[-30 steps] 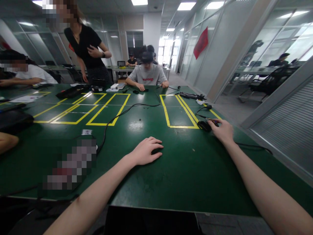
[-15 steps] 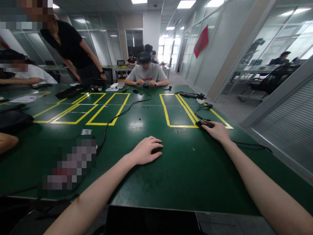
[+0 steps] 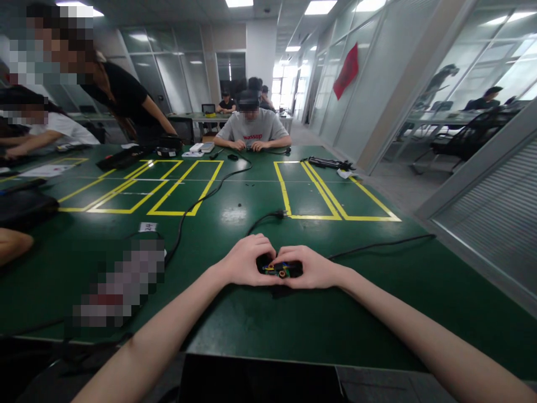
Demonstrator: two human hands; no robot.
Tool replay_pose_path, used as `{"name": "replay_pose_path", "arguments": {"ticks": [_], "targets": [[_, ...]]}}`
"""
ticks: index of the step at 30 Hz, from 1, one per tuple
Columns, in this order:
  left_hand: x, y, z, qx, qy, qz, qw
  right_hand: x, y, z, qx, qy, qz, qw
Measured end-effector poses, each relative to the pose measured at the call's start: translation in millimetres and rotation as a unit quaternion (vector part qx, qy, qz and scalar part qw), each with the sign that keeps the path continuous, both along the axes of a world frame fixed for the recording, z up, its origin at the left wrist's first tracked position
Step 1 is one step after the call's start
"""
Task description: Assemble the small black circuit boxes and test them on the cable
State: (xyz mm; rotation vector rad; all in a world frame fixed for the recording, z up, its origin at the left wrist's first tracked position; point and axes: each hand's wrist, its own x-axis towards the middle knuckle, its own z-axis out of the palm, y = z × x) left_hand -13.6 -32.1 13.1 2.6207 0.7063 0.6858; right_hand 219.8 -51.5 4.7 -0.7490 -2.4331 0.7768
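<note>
At the near middle of the green table (image 3: pixel 356 330), an opened power adapter (image 3: pixel 282 271) shows its bare circuit board with copper coils in a black casing. My right hand (image 3: pixel 312 267) is closed around its right end. From the other side, my left hand (image 3: pixel 249 260) curls its fingers around the left end, and both thumbs meet at the near side. Part of the adapter is hidden behind my fingers. A black cable with a plug (image 3: pixel 279 214) runs out behind my left hand. Another black cable (image 3: pixel 386 244) leads off to the right.
Yellow tape rectangles (image 3: pixel 340 216) mark the table. A blurred-out long object (image 3: pixel 126 280) lies at left, beside a tag (image 3: pixel 148 226). Black tool-like items (image 3: pixel 327 163) lie at the far right. A person (image 3: pixel 251 123) sits opposite; another (image 3: pixel 134 101) leans over at left.
My right hand has brought the power adapter from the right side to the middle, its cables trailing along. My left hand, formerly resting bare on the table, now curls around it.
</note>
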Motion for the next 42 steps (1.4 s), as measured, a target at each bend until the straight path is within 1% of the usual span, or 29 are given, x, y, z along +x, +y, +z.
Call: {"name": "replay_pose_path", "arguments": {"ticks": [2,4,7,9,14,18,21,24,26,30,32,36,40,42], "targets": [[0.4,-0.8,0.0,-0.009,0.033,-0.003,0.999,-3.3,-4.1,0.9,-0.001,0.001,-0.005,1.000],[1.1,-1.0,0.0,-0.006,0.057,0.008,0.998,-0.2,-3.0,0.4,0.004,0.016,-0.025,1.000],[0.9,-1.0,1.0,0.002,0.071,0.031,0.997,5.7,1.3,-1.8,0.029,0.052,-0.059,0.996],[0.2,-1.1,1.5,-0.002,0.070,0.041,0.997,6.4,2.5,-4.1,0.045,0.059,-0.073,0.995],[-0.1,-1.1,0.9,-0.016,0.064,0.044,0.997,2.2,1.0,-9.5,0.061,0.013,-0.099,0.993],[-0.2,-0.4,1.6,-0.011,0.031,0.034,0.999,6.0,2.0,-5.9,0.099,-0.011,-0.116,0.988],[-2.9,0.4,2.5,-0.013,0.012,0.044,0.999,9.0,3.4,-2.0,0.120,-0.028,-0.116,0.986],[-6.5,2.1,1.6,-0.014,0.020,0.065,0.998,7.5,4.0,-1.8,0.117,-0.035,-0.119,0.985],[-8.2,4.1,0.1,-0.014,0.024,0.083,0.996,4.6,3.9,-3.9,0.117,-0.041,-0.139,0.983],[-10.3,10.0,-3.0,-0.007,0.033,0.120,0.992,-2.2,2.5,-10.7,0.136,-0.055,-0.211,0.967],[-11.0,12.9,-4.2,-0.004,0.044,0.134,0.990,-5.4,1.7,-13.9,0.151,-0.060,-0.228,0.960],[-11.2,16.9,-6.9,0.004,0.068,0.139,0.988,-10.2,1.9,-16.9,0.167,-0.062,-0.228,0.957],[-9.8,20.1,-10.9,0.037,0.069,0.139,0.987,-11.3,4.2,-16.0,0.158,-0.052,-0.191,0.967],[-9.1,21.9,-12.8,0.050,0.071,0.144,0.986,-10.1,5.3,-15.5,0.150,-0.049,-0.184,0.970]]}}
